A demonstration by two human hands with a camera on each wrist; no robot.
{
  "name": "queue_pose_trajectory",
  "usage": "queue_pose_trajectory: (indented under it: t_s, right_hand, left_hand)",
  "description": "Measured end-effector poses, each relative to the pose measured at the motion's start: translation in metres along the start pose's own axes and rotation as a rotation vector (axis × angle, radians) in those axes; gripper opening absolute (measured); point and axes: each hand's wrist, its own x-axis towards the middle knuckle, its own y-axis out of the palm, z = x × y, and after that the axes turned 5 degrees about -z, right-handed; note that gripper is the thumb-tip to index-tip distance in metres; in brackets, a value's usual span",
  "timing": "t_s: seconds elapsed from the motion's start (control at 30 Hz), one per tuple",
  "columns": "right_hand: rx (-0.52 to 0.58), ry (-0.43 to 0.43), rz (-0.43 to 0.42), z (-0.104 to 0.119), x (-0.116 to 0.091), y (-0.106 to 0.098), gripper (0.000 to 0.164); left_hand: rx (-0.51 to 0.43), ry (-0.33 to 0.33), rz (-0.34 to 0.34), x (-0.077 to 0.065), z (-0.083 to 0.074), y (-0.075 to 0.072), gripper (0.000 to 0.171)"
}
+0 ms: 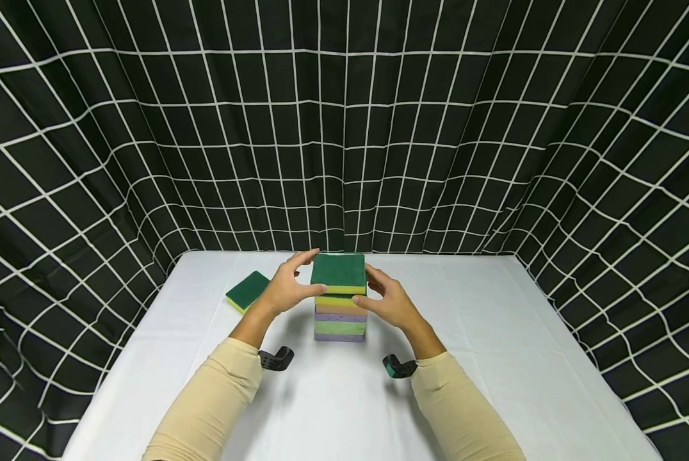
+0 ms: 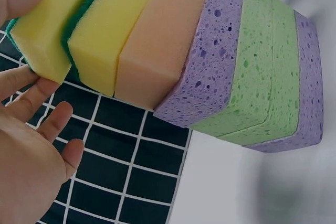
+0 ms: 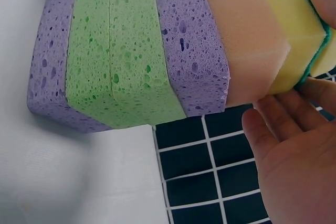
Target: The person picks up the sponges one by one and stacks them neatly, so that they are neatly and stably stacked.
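In the head view, a stack of sponges stands mid-table. My left hand [image 1: 283, 291] holds the top yellow sponge with a green scouring face [image 1: 339, 270], thumb on its front and fingers at its left side. My right hand [image 1: 395, 306] is around the similar second sponge [image 1: 330, 300], thumb at its front edge and fingers along its right side. The left wrist view shows a narrow gap between these two. Below them come a peach sponge [image 2: 157, 40], a purple sponge [image 2: 210, 51], two light green layers [image 2: 257, 66] and a bottom purple sponge [image 2: 311, 82].
Another yellow-and-green sponge [image 1: 249, 290] lies on the table left of the stack, beyond my left wrist. The table wears a white cloth [image 1: 494, 358]. Black curtain with a white grid [image 1: 344, 128] encloses the back and both sides.
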Motion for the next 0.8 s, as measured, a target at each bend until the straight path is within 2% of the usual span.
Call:
queue_pose_trajectory:
  t_s: [0.2, 0.33, 0.6, 0.67, 0.8]
  right_hand:
    - [0.002, 0.021, 0.020, 0.030, -0.004, -0.003, 0.070]
    - [-0.001, 0.025, 0.017, 0.032, -0.004, -0.003, 0.070]
    - [0.000, 0.026, 0.022, 0.029, -0.004, -0.003, 0.072]
    - [-0.002, 0.027, 0.027, 0.028, -0.004, -0.003, 0.072]
    - [-0.008, 0.031, 0.027, 0.028, -0.005, -0.002, 0.072]
  left_hand:
    - [0.003, -0.001, 0.004, 0.000, 0.001, 0.002, 0.076]
    - [0.020, -0.015, 0.010, 0.000, -0.003, 0.003, 0.076]
    - [0.039, -0.025, 0.030, -0.010, -0.044, -0.002, 0.070]
    - [0.039, -0.031, 0.035, -0.010, -0.043, -0.002, 0.071]
    - [0.027, -0.052, 0.038, -0.004, -0.019, 0.001, 0.073]
